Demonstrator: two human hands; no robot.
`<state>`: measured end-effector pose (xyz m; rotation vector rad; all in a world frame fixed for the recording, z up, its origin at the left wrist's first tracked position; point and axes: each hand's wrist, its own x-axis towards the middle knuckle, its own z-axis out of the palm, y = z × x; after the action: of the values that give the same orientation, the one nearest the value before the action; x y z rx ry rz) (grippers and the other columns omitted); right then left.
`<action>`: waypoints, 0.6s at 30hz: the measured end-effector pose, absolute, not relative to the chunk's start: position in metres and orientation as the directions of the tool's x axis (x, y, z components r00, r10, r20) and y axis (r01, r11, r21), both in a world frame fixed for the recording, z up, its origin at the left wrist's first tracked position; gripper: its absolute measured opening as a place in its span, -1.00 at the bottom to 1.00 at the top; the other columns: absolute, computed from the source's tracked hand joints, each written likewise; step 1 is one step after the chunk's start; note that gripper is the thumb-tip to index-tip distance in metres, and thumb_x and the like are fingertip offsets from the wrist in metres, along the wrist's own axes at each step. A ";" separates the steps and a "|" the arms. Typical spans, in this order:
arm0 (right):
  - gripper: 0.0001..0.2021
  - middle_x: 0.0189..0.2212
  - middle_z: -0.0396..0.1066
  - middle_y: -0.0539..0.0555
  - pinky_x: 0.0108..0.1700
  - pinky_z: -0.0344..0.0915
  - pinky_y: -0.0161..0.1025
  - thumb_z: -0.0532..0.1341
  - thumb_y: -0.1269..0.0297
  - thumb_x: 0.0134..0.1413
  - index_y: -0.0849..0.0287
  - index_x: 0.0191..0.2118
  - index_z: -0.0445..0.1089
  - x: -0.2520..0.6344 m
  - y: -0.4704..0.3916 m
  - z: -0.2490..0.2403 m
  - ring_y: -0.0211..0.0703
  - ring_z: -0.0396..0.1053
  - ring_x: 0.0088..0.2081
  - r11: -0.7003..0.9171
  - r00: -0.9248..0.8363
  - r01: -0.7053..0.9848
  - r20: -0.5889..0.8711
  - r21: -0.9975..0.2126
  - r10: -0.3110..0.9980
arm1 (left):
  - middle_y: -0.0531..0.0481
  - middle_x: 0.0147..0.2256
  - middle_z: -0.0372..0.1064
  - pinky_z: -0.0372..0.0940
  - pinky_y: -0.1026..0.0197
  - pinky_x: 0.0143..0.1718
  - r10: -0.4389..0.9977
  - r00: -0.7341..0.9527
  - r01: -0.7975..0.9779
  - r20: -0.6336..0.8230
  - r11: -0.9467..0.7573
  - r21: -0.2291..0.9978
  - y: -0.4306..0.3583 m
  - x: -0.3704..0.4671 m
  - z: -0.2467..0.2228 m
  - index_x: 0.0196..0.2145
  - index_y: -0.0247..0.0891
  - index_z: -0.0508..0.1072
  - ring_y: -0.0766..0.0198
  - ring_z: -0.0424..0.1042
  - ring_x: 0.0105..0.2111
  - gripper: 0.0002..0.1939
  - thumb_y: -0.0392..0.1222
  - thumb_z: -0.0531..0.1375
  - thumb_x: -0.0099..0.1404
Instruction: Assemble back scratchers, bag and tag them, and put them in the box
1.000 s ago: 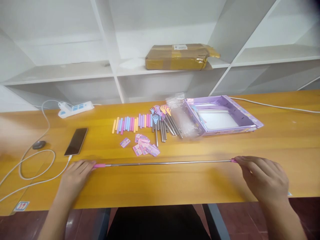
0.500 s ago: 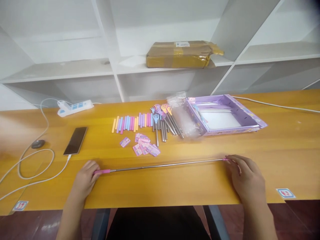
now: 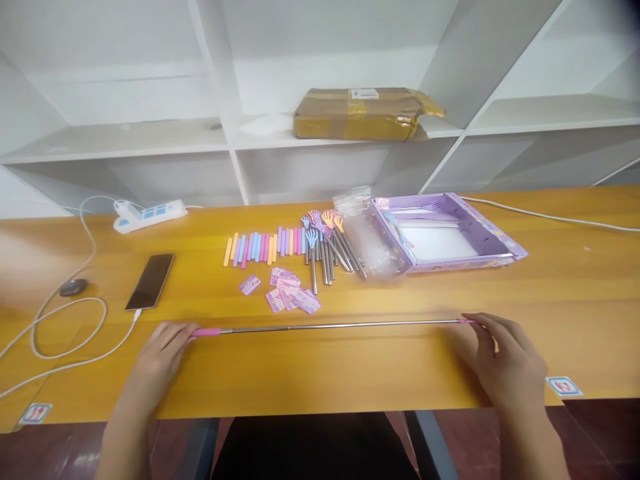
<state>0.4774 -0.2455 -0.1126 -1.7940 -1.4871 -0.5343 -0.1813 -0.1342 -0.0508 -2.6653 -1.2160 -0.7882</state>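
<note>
A thin metal rod (image 3: 345, 325), drawn out long, spans the space between my two hands above the front of the wooden table. My left hand (image 3: 163, 350) is closed on its pink handle (image 3: 207, 332). The pink tip at the other end is pinched by my right hand (image 3: 510, 357), which hides most of it. Beyond the rod lie small pink-purple cards (image 3: 306, 301), a row of coloured tubes (image 3: 257, 247) and a bunch of metal rods (image 3: 327, 260) topped with small coloured hand shapes.
Clear plastic bags (image 3: 367, 233) lean against a purple tray (image 3: 470, 259). On the left are a phone (image 3: 151, 282), a dark mouse-like object (image 3: 73, 287), white cables and a power strip (image 3: 153, 215). A taped carton (image 3: 360, 115) sits on the shelf (image 3: 165, 140) behind.
My hands have moved farther apart, my left to the left and my right to the right. The rod between them is longer and nearly level.
</note>
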 end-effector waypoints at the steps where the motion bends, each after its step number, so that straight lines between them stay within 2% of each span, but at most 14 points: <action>1: -0.81 -0.13 0.61 0.16 -0.06 0.48 -0.08 0.22 0.26 0.46 0.12 -0.08 0.60 0.476 -0.246 -0.109 0.04 0.58 -0.12 -0.062 0.247 0.962 0.745 -0.267 0.619 | -0.13 -0.13 0.58 0.45 0.07 -0.06 0.664 0.556 0.729 0.500 -0.679 0.092 -0.135 -0.181 -0.047 0.09 -0.20 0.55 0.10 0.53 -0.17 -0.75 -0.26 0.11 0.60; 5: -0.82 -0.16 0.63 0.15 -0.04 0.50 -0.05 0.26 0.29 0.41 0.15 -0.14 0.65 0.476 -0.247 -0.095 0.03 0.59 -0.16 -0.099 0.269 0.962 0.836 -0.253 0.479 | -0.15 -0.08 0.57 0.46 0.04 -0.03 0.644 0.588 0.722 0.490 -0.691 0.041 -0.138 -0.183 -0.034 0.15 -0.21 0.51 0.08 0.53 -0.12 -0.68 -0.36 0.09 0.57; 8: -0.84 -0.20 0.65 0.13 -0.09 0.51 -0.12 0.29 0.33 0.37 0.13 -0.16 0.68 0.482 -0.248 -0.085 -0.02 0.61 -0.21 -0.133 0.249 0.968 0.886 -0.213 0.390 | -0.16 -0.05 0.55 0.47 0.01 -0.02 0.614 0.586 0.712 0.528 -0.702 0.026 -0.137 -0.191 -0.026 0.21 -0.18 0.47 0.07 0.53 -0.11 -0.61 -0.42 0.10 0.54; 12: -0.83 -0.27 0.65 0.10 -0.20 0.52 -0.20 0.30 0.42 0.34 0.10 -0.18 0.68 0.468 -0.246 -0.068 -0.11 0.60 -0.30 -0.100 0.187 0.982 0.925 -0.163 0.331 | -0.14 -0.04 0.55 0.49 0.01 -0.02 0.576 0.580 0.696 0.576 -0.718 0.016 -0.139 -0.184 -0.017 0.30 -0.10 0.42 0.08 0.54 -0.10 -0.53 -0.42 0.12 0.53; 13: -0.80 -0.27 0.65 0.09 -0.19 0.52 -0.19 0.28 0.45 0.35 0.09 -0.17 0.67 0.455 -0.245 -0.065 -0.12 0.60 -0.30 -0.044 0.162 0.987 0.921 -0.157 0.354 | -0.14 -0.04 0.55 0.49 0.02 -0.02 0.558 0.600 0.669 0.574 -0.743 0.022 -0.143 -0.172 -0.017 0.32 -0.10 0.40 0.08 0.55 -0.10 -0.52 -0.41 0.12 0.53; 15: -0.73 -0.20 0.65 0.08 -0.11 0.56 -0.14 0.23 0.51 0.38 0.06 -0.06 0.65 0.414 -0.244 -0.061 -0.11 0.62 -0.24 0.156 0.101 0.967 0.870 -0.199 0.483 | -0.13 -0.03 0.57 0.50 0.05 -0.02 0.515 0.672 0.584 0.532 -0.810 0.047 -0.153 -0.134 -0.020 0.35 -0.08 0.38 0.09 0.57 -0.07 -0.50 -0.41 0.11 0.55; 18: -0.50 -0.06 0.63 0.15 -0.11 0.57 -0.08 0.20 0.60 0.36 0.01 0.27 0.50 0.339 -0.242 -0.065 0.01 0.62 -0.07 0.517 -0.109 0.803 0.778 -0.299 0.619 | -0.13 -0.16 0.57 0.50 0.11 -0.15 0.498 0.697 0.543 0.516 -0.837 0.075 -0.168 -0.064 -0.035 0.31 -0.20 0.40 0.14 0.55 -0.22 -0.57 -0.41 0.07 0.57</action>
<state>0.3388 -0.2418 -0.0653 -1.1841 -1.8147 -0.2443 -0.0641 -0.1678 -0.0355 -2.8169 -0.8657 -0.8194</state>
